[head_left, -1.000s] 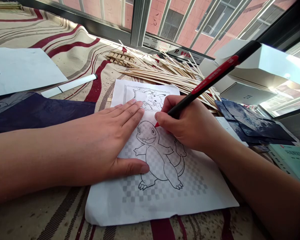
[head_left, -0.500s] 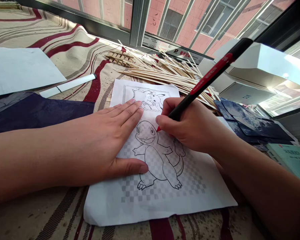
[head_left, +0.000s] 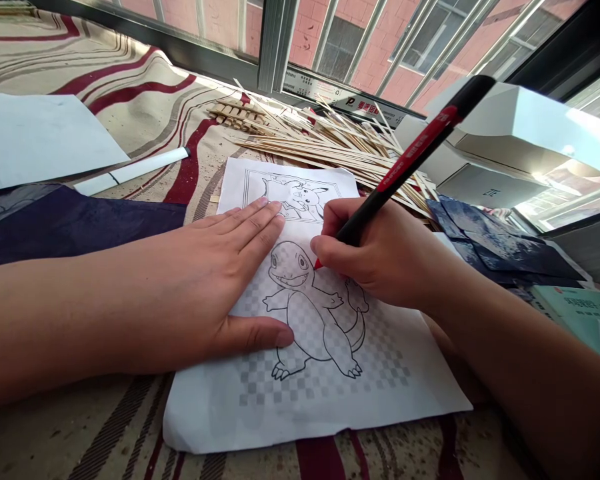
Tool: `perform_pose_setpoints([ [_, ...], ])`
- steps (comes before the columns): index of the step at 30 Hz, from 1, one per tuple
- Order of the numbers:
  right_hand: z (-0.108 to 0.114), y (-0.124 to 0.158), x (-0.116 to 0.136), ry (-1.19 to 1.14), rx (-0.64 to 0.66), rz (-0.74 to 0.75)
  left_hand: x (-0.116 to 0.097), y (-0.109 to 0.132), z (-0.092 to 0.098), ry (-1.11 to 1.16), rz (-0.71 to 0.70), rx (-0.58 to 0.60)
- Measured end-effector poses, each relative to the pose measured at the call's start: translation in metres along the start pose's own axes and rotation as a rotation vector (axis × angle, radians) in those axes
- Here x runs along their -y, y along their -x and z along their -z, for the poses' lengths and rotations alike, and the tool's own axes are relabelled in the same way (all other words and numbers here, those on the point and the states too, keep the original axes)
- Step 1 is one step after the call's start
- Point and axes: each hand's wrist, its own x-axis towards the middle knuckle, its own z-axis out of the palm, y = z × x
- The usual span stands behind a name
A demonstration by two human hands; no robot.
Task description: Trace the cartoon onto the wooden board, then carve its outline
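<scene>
From the head camera, the person's right hand [head_left: 380, 260] has its fingers closed firmly around a red-and-black pen [head_left: 410, 160]. The pen's long axis slants from its red tip, touching the outline of a cartoon lizard's head [head_left: 287, 263], up and away to the far right. The left hand [head_left: 220, 287] lies open and flat, holding nothing, its fingertips pressing a thin checkered sheet [head_left: 205, 413] just left of the pen tip. That sheet lies over a framed cartoon drawing [head_left: 293, 193] on a striped cloth [head_left: 130, 93]. Beyond it lies a heap of thin wooden sticks [head_left: 330, 150]. At far right sits a white box [head_left: 525, 127], its contents hidden. Dark blue paper [head_left: 70, 223] lies at left.
</scene>
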Motion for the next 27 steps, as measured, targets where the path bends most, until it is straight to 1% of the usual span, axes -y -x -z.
perform_pose_setpoints([
  [8, 0.000, 0.002, 0.000, -0.017, 0.007, 0.033, 0.001, 0.000, -0.003, 0.004, -0.012, -0.002],
  [13, -0.001, 0.001, -0.004, -0.085, 0.028, 0.070, 0.001, 0.002, -0.001, 0.007, -0.010, -0.016],
  [15, 0.002, 0.000, -0.005, -0.185, 0.056, 0.083, 0.001, 0.001, -0.002, 0.007, -0.010, -0.010],
  [16, 0.004, 0.000, -0.006, -0.273, 0.056, 0.102, 0.001, 0.000, -0.003, 0.005, -0.008, -0.008],
  [19, 0.015, 0.003, -0.004, -0.605, -0.034, 0.197, 0.001, -0.001, -0.006, -0.003, -0.017, -0.028],
  [21, 0.019, 0.008, -0.003, -0.727, -0.066, 0.231, 0.002, -0.001, -0.007, -0.005, -0.025, -0.041],
  [22, 0.019, 0.011, -0.003, -0.730, -0.045, 0.233, 0.003, -0.001, -0.007, -0.006, -0.024, -0.037],
  [24, 0.013, 0.016, -0.006, -0.654, 0.000, 0.228, 0.003, -0.001, -0.006, -0.005, -0.015, -0.011],
  [25, 0.008, 0.018, -0.009, -0.595, -0.010, 0.224, 0.003, -0.001, -0.005, -0.005, -0.011, 0.007],
  [27, -0.003, 0.019, -0.015, -0.461, -0.092, 0.202, 0.003, 0.000, -0.002, -0.004, -0.007, 0.012],
])
